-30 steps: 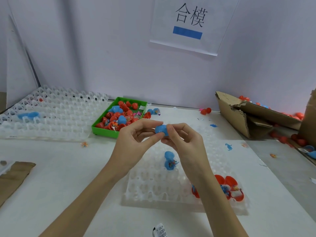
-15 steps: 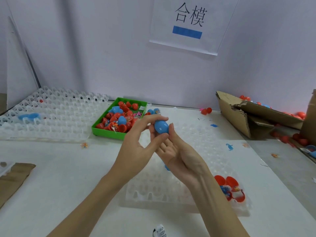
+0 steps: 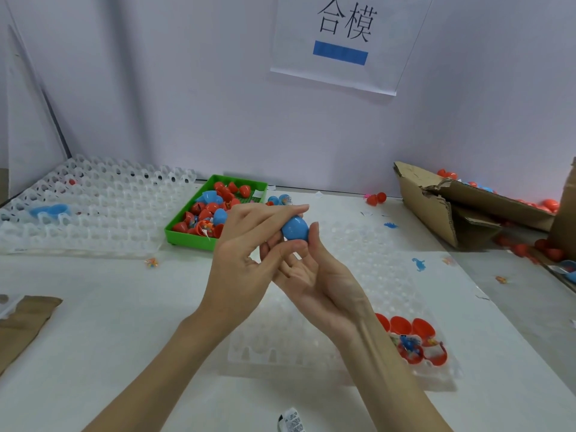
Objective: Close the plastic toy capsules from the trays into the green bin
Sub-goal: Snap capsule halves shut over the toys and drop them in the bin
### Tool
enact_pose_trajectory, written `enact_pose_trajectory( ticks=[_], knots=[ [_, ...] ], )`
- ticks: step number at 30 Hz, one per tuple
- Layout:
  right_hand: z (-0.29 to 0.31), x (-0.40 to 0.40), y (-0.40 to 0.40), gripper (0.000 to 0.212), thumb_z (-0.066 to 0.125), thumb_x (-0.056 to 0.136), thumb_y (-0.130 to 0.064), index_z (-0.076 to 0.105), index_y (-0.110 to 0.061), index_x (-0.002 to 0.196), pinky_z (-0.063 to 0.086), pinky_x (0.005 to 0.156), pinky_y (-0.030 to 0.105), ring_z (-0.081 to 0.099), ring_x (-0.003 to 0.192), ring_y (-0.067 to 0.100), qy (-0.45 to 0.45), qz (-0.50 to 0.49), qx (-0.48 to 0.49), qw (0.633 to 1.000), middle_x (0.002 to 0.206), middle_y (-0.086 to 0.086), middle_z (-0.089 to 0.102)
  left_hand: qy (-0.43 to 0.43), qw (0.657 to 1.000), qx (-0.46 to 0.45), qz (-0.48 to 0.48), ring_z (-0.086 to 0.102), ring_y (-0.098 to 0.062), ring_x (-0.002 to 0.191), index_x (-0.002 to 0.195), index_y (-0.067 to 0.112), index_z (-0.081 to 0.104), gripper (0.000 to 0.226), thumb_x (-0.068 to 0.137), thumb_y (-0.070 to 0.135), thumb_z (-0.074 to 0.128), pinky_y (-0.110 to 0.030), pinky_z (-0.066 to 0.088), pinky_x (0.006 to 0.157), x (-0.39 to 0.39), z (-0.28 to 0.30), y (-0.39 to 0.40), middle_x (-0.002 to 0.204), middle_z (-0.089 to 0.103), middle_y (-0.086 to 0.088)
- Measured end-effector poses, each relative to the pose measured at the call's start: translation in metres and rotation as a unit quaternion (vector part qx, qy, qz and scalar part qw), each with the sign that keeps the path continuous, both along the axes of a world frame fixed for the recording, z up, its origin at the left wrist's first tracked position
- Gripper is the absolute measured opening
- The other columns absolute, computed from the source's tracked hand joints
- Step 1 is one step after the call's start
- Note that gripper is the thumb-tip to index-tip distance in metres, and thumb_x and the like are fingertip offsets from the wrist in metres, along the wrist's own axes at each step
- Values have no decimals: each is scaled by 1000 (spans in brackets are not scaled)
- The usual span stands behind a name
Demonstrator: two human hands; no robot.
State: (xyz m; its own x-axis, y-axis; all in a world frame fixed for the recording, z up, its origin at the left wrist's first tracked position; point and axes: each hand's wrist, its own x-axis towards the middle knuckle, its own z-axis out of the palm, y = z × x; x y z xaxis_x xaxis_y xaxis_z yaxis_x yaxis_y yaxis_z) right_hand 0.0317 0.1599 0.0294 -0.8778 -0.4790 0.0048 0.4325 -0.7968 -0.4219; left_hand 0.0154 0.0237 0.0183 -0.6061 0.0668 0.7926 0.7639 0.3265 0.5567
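A closed blue capsule (image 3: pixel 295 229) is held above the table's middle. My left hand (image 3: pixel 249 260) pinches it between forefinger and thumb. My right hand (image 3: pixel 314 275) lies palm up under it, fingertips touching its right side. Beneath my hands is a clear plastic tray (image 3: pixel 358 251) with open red capsules (image 3: pixel 411 338) at its near right corner. The green bin (image 3: pixel 199 241) stands to the left behind my hands, filled with red and blue capsules.
A second clear tray (image 3: pixel 93 213) lies at the far left with a blue capsule half (image 3: pixel 50 211). A torn cardboard box (image 3: pixel 452 210) with red capsules sits at the right. Brown cardboard (image 3: pixel 21 325) lies at the left edge. Small toy bits dot the table.
The capsule halves came together into one closed blue capsule. My right hand turned palm up under it while the left hand kept its pinch on top.
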Motion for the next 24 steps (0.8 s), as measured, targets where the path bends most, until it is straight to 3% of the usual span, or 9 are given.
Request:
enact_pose_trajectory(
  ticks=[4, 10, 17, 24],
  knots=[
    [0, 1, -3, 60, 86, 80, -6, 62, 8, 133, 59, 94, 40, 63, 126, 37, -5, -16, -11, 1000, 137, 24, 61, -10, 1000, 5, -2, 54, -18, 118, 128, 11, 72, 35, 92, 9, 71, -21, 36, 109, 0, 0, 1, 119, 71, 3],
    [-3, -2, 0, 67, 94, 67, -4, 66, 7, 128, 52, 107, 39, 60, 131, 30, -2, -41, 24, 999, 139, 21, 61, -1, 1000, -13, 7, 55, -16, 118, 126, 13, 73, 32, 94, 14, 68, -24, 39, 109, -3, 0, -2, 120, 71, 6],
    [-3, -5, 1, 56, 89, 77, -14, 69, 2, 127, 55, 103, 39, 61, 131, 28, 34, -41, 44, 998, 138, 19, 63, -14, 999, -28, 10, 56, -17, 122, 125, 13, 73, 30, 98, 22, 63, -22, 36, 110, -2, 5, -3, 121, 71, 5],
    [-2, -10, 9, 47, 79, 90, -23, 68, -1, 130, 54, 103, 37, 63, 129, 26, 49, -37, 85, 994, 139, 18, 63, -33, 999, -32, -2, 57, -24, 127, 132, 15, 69, 33, 101, 23, 64, -30, 37, 114, -1, 5, -1, 128, 69, 5]
  ],
)
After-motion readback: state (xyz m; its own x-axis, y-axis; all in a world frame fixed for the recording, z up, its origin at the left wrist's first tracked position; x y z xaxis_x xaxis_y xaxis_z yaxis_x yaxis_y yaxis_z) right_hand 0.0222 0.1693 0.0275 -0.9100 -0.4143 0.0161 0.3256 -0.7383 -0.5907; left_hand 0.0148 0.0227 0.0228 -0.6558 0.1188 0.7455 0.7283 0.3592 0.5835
